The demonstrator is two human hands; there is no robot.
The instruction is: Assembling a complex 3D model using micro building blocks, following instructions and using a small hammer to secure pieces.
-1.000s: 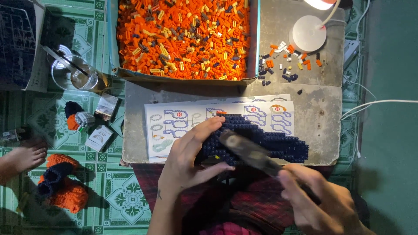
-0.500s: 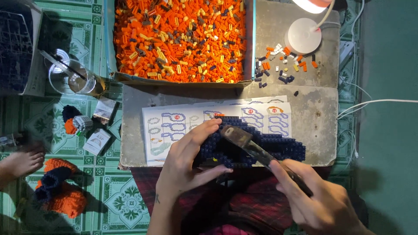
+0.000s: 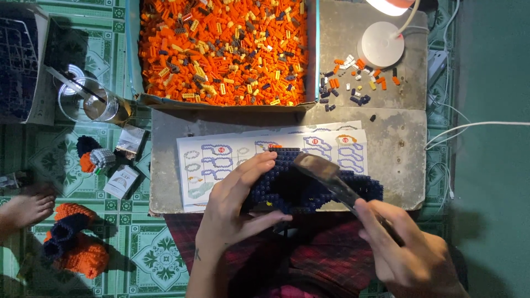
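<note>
While gripped, studded navy brick slab [image 3: 309,187], flat metal tool [image 3: 326,176]

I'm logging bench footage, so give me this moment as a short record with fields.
left hand: left hand grips the dark blue brick model
right hand: right hand holds a flat metal tool, its tip over the model
under the model: instruction sheet on a grey board
behind: tray of orange bricks
lamp: white lamp base

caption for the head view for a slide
Left hand steadies a dark blue brick model while right hand presses a metal tool onto it.
</note>
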